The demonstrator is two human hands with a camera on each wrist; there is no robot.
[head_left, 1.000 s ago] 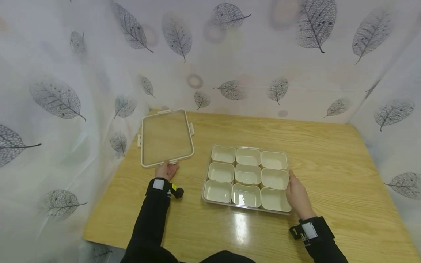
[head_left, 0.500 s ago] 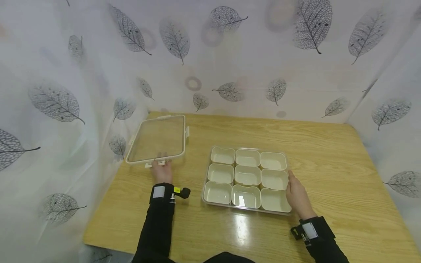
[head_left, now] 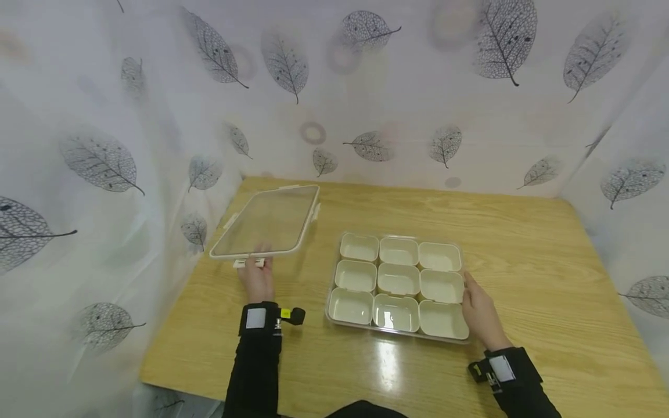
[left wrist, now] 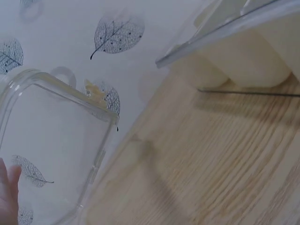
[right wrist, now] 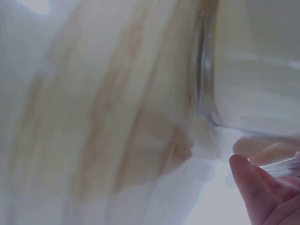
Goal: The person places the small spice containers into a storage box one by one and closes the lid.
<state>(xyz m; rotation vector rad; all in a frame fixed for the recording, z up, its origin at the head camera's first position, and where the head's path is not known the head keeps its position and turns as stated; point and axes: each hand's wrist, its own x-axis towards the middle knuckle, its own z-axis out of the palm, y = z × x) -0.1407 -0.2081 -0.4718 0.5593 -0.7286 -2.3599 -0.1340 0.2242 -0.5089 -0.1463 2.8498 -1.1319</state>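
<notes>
My left hand (head_left: 257, 281) holds a clear rectangular lid (head_left: 272, 220) by its near edge, its fingers showing through the clear panel. The lid has a cream frame and side clips, and is tilted above the table's left part. In the left wrist view the lid (left wrist: 56, 126) fills the left side, with part of the hand at its edge. My right hand (head_left: 482, 313) grips the right side of a clear box (head_left: 334, 319) standing on the table. Several cream cups (head_left: 398, 280) fill the box in rows. In the right wrist view the thumb (right wrist: 248, 187) is near the box's lower corner.
The light wooden table (head_left: 549, 278) carries the box near its middle. Behind it and on both sides hang white curtains (head_left: 407, 87) printed with grey leaves. The table's left edge lies close beyond the lid.
My left hand has lifted and tilted the lid, which first moved left, then right. The right hand has stayed at the box, and the box has kept its place.
</notes>
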